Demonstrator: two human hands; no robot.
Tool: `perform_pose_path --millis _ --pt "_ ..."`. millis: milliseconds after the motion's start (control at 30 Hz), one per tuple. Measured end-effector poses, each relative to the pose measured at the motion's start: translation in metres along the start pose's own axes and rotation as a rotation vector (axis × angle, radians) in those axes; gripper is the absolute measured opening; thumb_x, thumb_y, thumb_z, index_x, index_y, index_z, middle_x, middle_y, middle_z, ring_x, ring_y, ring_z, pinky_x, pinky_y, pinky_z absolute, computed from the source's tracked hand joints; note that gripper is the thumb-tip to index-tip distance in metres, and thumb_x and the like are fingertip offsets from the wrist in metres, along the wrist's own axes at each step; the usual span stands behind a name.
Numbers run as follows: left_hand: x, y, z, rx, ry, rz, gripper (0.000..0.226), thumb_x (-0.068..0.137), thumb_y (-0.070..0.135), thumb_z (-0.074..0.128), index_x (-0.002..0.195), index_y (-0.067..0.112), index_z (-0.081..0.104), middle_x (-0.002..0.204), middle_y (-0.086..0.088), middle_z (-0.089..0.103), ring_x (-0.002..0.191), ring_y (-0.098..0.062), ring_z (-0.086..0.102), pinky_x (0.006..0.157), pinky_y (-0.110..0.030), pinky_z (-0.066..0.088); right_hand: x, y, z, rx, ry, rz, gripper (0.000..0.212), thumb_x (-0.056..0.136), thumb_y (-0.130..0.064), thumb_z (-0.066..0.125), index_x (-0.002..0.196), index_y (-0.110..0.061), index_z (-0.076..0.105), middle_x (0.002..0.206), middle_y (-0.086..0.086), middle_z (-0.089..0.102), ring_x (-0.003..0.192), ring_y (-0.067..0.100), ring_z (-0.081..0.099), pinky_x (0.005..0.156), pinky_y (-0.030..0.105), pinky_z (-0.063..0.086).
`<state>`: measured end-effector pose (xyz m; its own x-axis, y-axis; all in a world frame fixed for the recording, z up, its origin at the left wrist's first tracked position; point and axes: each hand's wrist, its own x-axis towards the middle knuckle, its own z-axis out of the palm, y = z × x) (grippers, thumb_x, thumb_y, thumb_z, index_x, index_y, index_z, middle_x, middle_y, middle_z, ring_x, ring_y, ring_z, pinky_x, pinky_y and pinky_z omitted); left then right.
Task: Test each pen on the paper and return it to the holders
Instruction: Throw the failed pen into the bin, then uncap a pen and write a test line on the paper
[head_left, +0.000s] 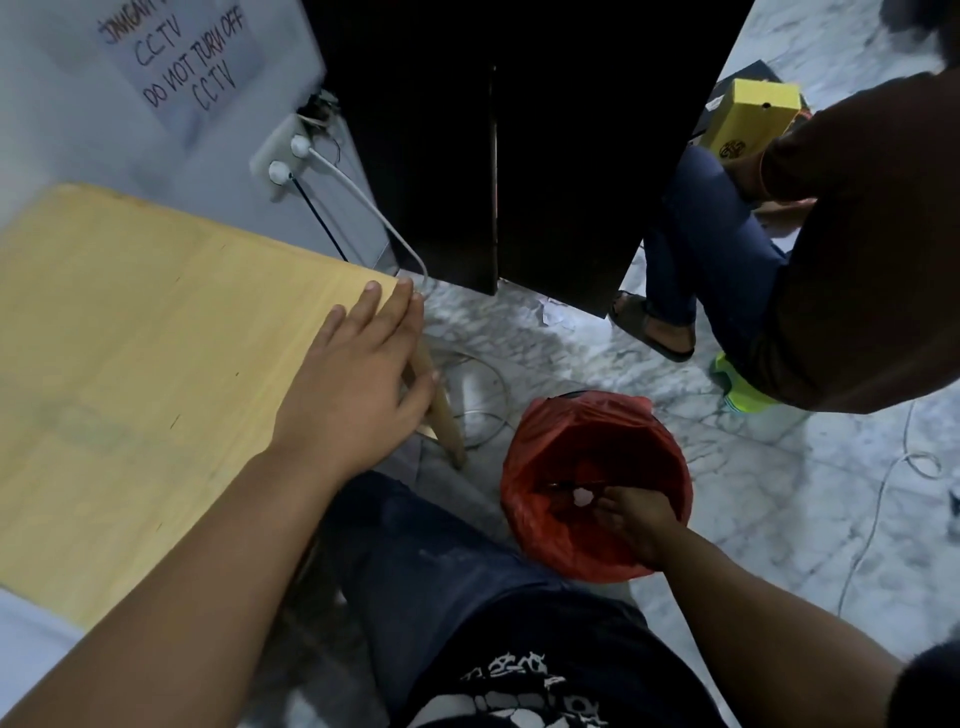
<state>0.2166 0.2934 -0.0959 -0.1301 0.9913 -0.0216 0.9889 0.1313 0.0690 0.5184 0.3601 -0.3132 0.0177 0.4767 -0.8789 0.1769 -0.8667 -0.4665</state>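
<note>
Right hand (631, 525) reaches down inside the red-lined bin (540, 441); its fingers curl, contents unclear. A thin dark pen-like object (563, 486) lies crosswise just beyond them. Left hand (358, 384) rests flat, fingers spread, on the counter (130, 312) corner. No paper or holders visible.

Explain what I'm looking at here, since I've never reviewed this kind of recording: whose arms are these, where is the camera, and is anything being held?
There is one picture, from a wide-angle camera worn on a person's head, looking down at their own arms. No robot is involved. The left hand rests flat on the corner of a pale wooden table, gripping nothing. The right hand reaches down into a bin lined with a red plastic bag on the marble floor; whether it holds anything is unclear. A second person sits at the right. No pens, paper or holders are visible.
</note>
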Motion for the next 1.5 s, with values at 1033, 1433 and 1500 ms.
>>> perform_pose_path --millis 1033,1433,1500 --pt "-0.240 -0.096 -0.072 -0.259 0.445 -0.695 0.049 0.098 0.042 0.050 0.144 0.028 0.044 0.147 0.016 0.043 0.144 -0.007 0.024 0.107 -0.015 0.014 -0.288 -0.089 0.272 -0.929 -0.701 -1.589 0.020 0.091 -0.015 0.063 0.107 -0.028 0.069 0.095 -0.018 0.065 0.088 0.001 0.060 0.068 0.011 0.045" --pt "-0.444 -0.117 -0.055 -0.111 0.528 -1.232 0.030 0.096 0.027 0.053 0.120 0.039 0.064 0.119 0.023 0.062 0.116 -0.010 0.048 0.095 -0.024 0.036 -0.391 0.072 0.362 -1.255 -1.250 -1.481 0.015 0.090 -0.031 0.062 0.102 -0.035 0.070 0.093 -0.019 0.069 0.089 -0.003 0.062 0.075 0.018 0.051" --pt "-0.469 -0.126 -0.056 -0.125 0.494 -1.254 0.035 0.095 0.015 0.052 0.119 0.036 0.066 0.116 0.016 0.065 0.109 -0.016 0.051 0.088 -0.030 0.044 -0.407 0.099 0.367 -1.296 -1.320 -1.453 0.012 0.089 -0.033 0.064 0.097 -0.034 0.073 0.086 -0.019 0.069 0.084 -0.004 0.064 0.073 0.018 0.052"
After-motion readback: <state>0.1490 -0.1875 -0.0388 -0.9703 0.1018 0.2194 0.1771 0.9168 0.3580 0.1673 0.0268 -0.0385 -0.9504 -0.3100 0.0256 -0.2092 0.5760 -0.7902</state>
